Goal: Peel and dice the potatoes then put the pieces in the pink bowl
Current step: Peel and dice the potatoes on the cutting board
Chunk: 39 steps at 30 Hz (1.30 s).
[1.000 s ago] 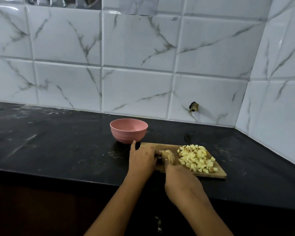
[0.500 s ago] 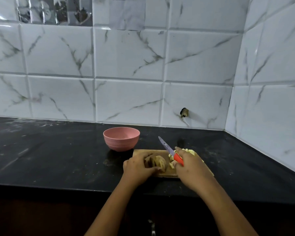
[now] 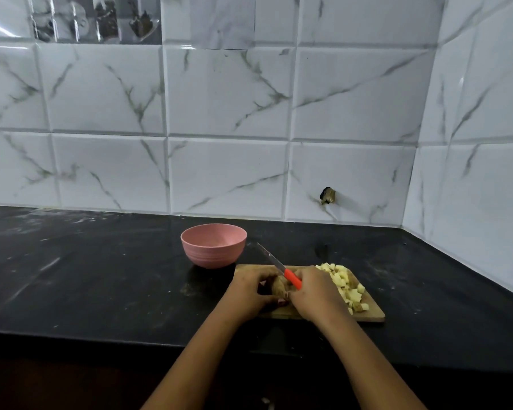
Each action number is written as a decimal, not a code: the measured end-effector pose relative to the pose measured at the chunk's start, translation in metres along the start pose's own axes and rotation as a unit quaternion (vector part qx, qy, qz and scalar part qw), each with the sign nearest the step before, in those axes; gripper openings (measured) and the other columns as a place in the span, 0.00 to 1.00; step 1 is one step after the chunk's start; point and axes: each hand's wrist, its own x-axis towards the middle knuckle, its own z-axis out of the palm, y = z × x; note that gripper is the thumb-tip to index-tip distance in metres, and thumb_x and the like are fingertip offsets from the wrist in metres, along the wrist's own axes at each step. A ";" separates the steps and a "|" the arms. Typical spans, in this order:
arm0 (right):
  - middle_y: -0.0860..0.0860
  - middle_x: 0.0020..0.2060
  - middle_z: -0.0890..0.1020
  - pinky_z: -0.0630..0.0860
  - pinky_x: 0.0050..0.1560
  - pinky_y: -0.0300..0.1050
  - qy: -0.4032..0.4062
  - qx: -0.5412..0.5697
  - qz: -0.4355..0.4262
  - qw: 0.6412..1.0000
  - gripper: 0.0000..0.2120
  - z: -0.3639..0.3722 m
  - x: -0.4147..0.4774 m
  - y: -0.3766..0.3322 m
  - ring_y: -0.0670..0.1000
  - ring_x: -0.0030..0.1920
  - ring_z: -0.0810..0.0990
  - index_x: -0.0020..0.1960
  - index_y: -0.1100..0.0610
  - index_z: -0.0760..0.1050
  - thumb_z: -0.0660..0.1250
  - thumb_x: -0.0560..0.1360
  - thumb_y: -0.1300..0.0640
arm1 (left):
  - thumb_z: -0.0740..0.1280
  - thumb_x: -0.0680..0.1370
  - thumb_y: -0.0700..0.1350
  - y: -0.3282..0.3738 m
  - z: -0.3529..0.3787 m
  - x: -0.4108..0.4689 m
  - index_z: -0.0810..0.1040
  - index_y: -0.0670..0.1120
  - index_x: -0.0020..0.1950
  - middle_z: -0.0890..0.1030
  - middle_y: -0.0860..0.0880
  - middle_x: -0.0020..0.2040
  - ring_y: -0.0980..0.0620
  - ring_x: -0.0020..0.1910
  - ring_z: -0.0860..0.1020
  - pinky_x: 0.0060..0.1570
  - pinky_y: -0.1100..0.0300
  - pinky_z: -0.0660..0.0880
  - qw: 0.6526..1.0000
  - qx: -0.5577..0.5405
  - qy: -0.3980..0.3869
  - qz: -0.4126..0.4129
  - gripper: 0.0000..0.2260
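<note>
while the left hand (image 3: 248, 292) curls round the potato (image 3: 277, 287), right hand (image 3: 316, 292) just beside it, gripping the knife (image 3: 292, 279)

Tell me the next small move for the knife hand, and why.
Probably lower the red-handled knife onto the potato and cut. The right hand grips the knife with its blade raised, off the potato, while the left hand holds the potato on the cutting board.
</note>
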 end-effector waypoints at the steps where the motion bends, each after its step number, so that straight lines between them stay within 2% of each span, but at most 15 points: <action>1: 0.50 0.45 0.80 0.71 0.36 0.40 0.003 0.000 -0.002 1.000 0.08 0.002 0.002 -0.001 0.50 0.42 0.79 0.54 0.54 0.78 0.68 0.74 0.56 | 0.74 0.70 0.37 -0.002 0.000 0.002 0.79 0.47 0.61 0.76 0.59 0.49 0.71 0.41 0.71 0.44 0.81 0.66 1.000 -0.003 0.000 0.001 0.20; 3: 0.50 0.48 0.80 0.72 0.40 0.42 0.012 -0.001 -0.004 1.000 0.12 0.004 0.005 -0.004 0.50 0.45 0.78 0.58 0.53 0.77 0.68 0.75 0.56 | 0.73 0.70 0.36 -0.005 0.001 0.007 0.79 0.47 0.61 0.79 0.55 0.53 0.69 0.43 0.72 0.45 0.81 0.66 1.000 -0.005 0.001 0.003 0.21; 6: 0.49 0.48 0.79 0.71 0.40 0.42 0.033 0.003 -0.007 0.999 0.12 0.006 0.007 -0.006 0.49 0.44 0.76 0.58 0.54 0.76 0.68 0.75 0.55 | 0.72 0.71 0.36 -0.012 0.002 0.015 0.78 0.47 0.63 0.81 0.50 0.56 0.63 0.48 0.75 0.46 0.80 0.67 1.000 -0.003 0.004 -0.010 0.21; 9: 0.48 0.46 0.77 0.71 0.39 0.41 0.036 0.006 -0.007 0.999 0.12 0.008 0.010 -0.005 0.49 0.42 0.75 0.57 0.54 0.76 0.68 0.75 0.55 | 0.73 0.72 0.41 -0.017 0.003 0.022 0.75 0.50 0.67 0.78 0.52 0.61 0.60 0.55 0.74 0.51 0.76 0.65 0.999 0.032 -0.018 -0.027 0.24; 11: 0.48 0.44 0.77 0.70 0.37 0.39 0.024 0.022 0.003 0.999 0.12 0.006 0.012 -0.002 0.48 0.41 0.75 0.57 0.55 0.76 0.68 0.75 0.54 | 0.74 0.71 0.46 -0.020 0.006 0.025 0.74 0.52 0.67 0.78 0.54 0.61 0.60 0.55 0.73 0.52 0.74 0.65 0.998 0.052 -0.022 -0.030 0.25; 14: 0.47 0.42 0.76 0.66 0.31 0.36 0.024 0.052 0.015 0.998 0.11 -0.002 0.013 0.003 0.45 0.38 0.74 0.56 0.55 0.76 0.69 0.76 0.52 | 0.74 0.71 0.50 -0.023 0.011 0.028 0.76 0.54 0.65 0.80 0.53 0.59 0.59 0.53 0.75 0.57 0.66 0.70 0.997 0.064 -0.002 -0.034 0.23; 22: 0.49 0.47 0.78 0.67 0.33 0.34 0.021 0.089 0.019 0.996 0.15 -0.006 0.012 0.009 0.46 0.44 0.75 0.60 0.56 0.75 0.70 0.75 0.55 | 0.69 0.75 0.44 -0.028 0.006 0.043 0.73 0.57 0.66 0.76 0.53 0.64 0.53 0.62 0.74 0.66 0.53 0.69 0.992 0.095 -0.079 -0.036 0.21; 24: 0.50 0.47 0.79 0.68 0.35 0.35 0.015 0.110 0.018 0.994 0.14 -0.006 0.011 0.010 0.46 0.43 0.76 0.58 0.56 0.75 0.71 0.75 0.55 | 0.67 0.76 0.41 -0.031 0.002 0.047 0.73 0.57 0.66 0.75 0.54 0.65 0.54 0.63 0.73 0.66 0.55 0.69 0.990 0.099 -0.097 -0.021 0.20; 27: 0.48 0.44 0.78 0.69 0.34 0.35 0.008 0.145 0.025 0.989 0.10 -0.011 0.010 0.016 0.46 0.43 0.76 0.54 0.54 0.74 0.71 0.74 0.56 | 0.60 0.76 0.34 -0.035 -0.002 0.053 0.75 0.56 0.65 0.74 0.53 0.66 0.56 0.63 0.73 0.63 0.63 0.70 0.990 0.095 -0.107 0.006 0.23; 30: 0.47 0.41 0.76 0.70 0.35 0.36 0.010 0.161 0.030 0.987 0.11 -0.017 0.008 0.025 0.47 0.42 0.77 0.54 0.55 0.74 0.71 0.74 0.55 | 0.57 0.76 0.30 -0.039 0.000 0.056 0.76 0.54 0.64 0.74 0.54 0.66 0.58 0.65 0.71 0.60 0.73 0.67 0.992 0.069 -0.109 0.017 0.25; 31: 0.48 0.40 0.77 0.72 0.36 0.37 0.013 0.164 0.029 0.986 0.11 -0.018 0.007 0.026 0.48 0.42 0.78 0.54 0.55 0.74 0.71 0.74 0.55 | 0.57 0.75 0.30 -0.041 0.001 0.057 0.76 0.56 0.63 0.74 0.55 0.66 0.59 0.66 0.70 0.62 0.72 0.66 0.992 0.059 -0.107 0.017 0.26; 33: 0.47 0.41 0.77 0.73 0.37 0.37 0.024 0.172 0.025 0.984 0.11 -0.021 0.007 0.027 0.47 0.42 0.78 0.55 0.55 0.74 0.70 0.74 0.56 | 0.57 0.74 0.30 -0.044 0.003 0.060 0.74 0.64 0.59 0.74 0.57 0.67 0.58 0.68 0.69 0.67 0.63 0.67 0.993 0.050 -0.105 0.019 0.29; 35: 0.47 0.42 0.77 0.71 0.36 0.34 0.042 0.183 0.017 0.982 0.13 -0.022 0.007 0.025 0.46 0.43 0.77 0.58 0.54 0.75 0.69 0.75 0.57 | 0.57 0.73 0.29 -0.044 0.004 0.063 0.72 0.69 0.54 0.72 0.57 0.67 0.57 0.68 0.68 0.68 0.57 0.67 0.993 0.052 -0.109 0.015 0.31; 39: 0.47 0.44 0.78 0.69 0.35 0.31 0.035 0.186 0.006 0.982 0.13 -0.023 0.006 0.023 0.45 0.43 0.77 0.59 0.54 0.75 0.70 0.75 0.55 | 0.56 0.71 0.28 -0.038 0.006 0.067 0.75 0.60 0.56 0.72 0.55 0.67 0.57 0.68 0.67 0.69 0.60 0.64 0.993 0.033 -0.113 -0.005 0.29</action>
